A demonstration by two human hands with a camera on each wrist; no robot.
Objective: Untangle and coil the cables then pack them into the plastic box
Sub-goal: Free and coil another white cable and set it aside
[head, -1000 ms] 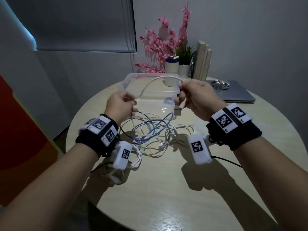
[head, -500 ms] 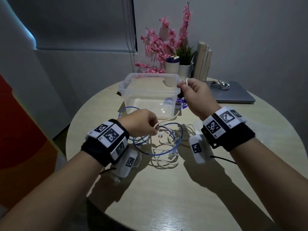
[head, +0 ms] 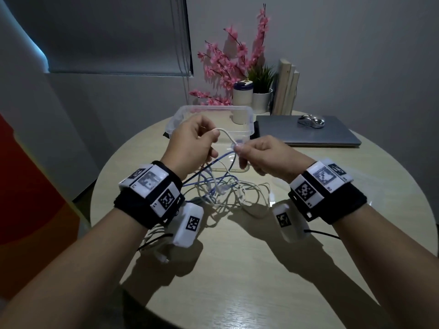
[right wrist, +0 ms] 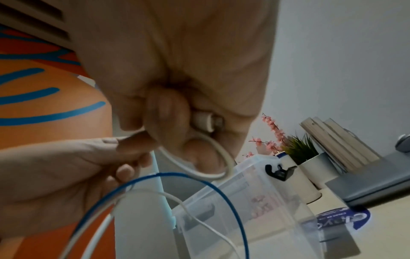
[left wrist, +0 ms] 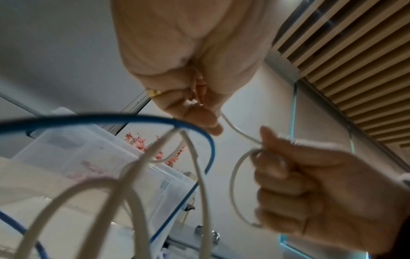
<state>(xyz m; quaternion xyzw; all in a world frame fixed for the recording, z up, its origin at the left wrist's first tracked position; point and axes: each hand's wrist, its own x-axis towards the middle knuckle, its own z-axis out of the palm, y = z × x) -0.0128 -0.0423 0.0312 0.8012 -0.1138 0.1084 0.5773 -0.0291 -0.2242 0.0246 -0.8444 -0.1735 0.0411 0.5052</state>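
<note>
A white cable [head: 225,135] runs in a short arc between my two hands, which are raised in front of the clear plastic box [head: 249,115]. My left hand [head: 209,138] pinches the cable on its left side. My right hand [head: 240,150] grips the cable's plug end [right wrist: 206,121] and a small loop [right wrist: 221,157] of it wound round the fingers. The rest of the white cable hangs down through a blue cable [head: 213,162] into a tangle of white and blue cables [head: 228,193] on the table. The box stands open.
A closed grey laptop [head: 332,136] with a mouse [head: 311,121] on it lies at the back right. Pink flowers [head: 228,67], a white cup [head: 242,93], a potted plant [head: 261,91] and books [head: 285,89] stand behind the box. The round table's edge [head: 99,186] is close on the left.
My left hand has risen from the tangle up to the front of the box. My right hand has come down and left to meet it, with a small loop of white cable now in its fingers.
</note>
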